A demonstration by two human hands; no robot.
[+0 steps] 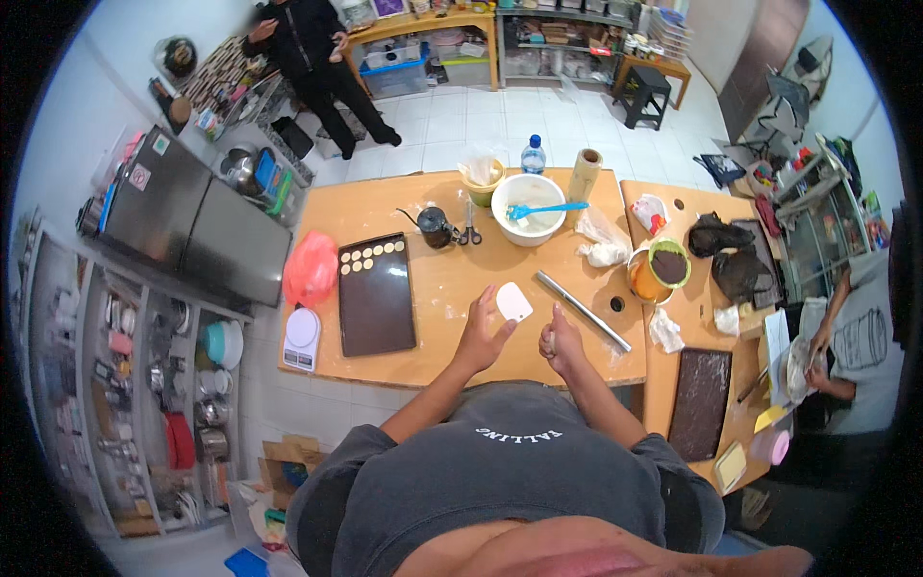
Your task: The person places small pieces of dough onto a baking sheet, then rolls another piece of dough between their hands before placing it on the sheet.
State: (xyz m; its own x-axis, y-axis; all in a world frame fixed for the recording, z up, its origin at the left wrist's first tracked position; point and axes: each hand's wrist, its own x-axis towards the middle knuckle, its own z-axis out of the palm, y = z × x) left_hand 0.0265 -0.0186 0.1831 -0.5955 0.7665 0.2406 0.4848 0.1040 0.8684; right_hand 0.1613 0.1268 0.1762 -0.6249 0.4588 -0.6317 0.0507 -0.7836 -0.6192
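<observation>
My left hand (486, 332) is over the wooden table (452, 361), thumb and fingers apart at the left edge of a white plastic scraper (513, 300); whether it touches it is unclear. My right hand (560, 341) is closed, thumb raised, around something small and pale that I cannot make out. A metal rolling tube (583, 311) lies beside it. At left, a dark baking tray (376, 308) bears several pale dough rounds along its far end. Behind are a white bowl (529, 231) with a blue spatula (548, 208), black scissors (470, 231) and a black kettle (434, 229).
A pink bag (310, 269), kitchen scale (302, 338), bottle (534, 156) and orange container (654, 274) stand around the work area. Another tray (702, 404) lies at right. A person (308, 53) stands beyond the table; another person's arms (832, 385) are at far right.
</observation>
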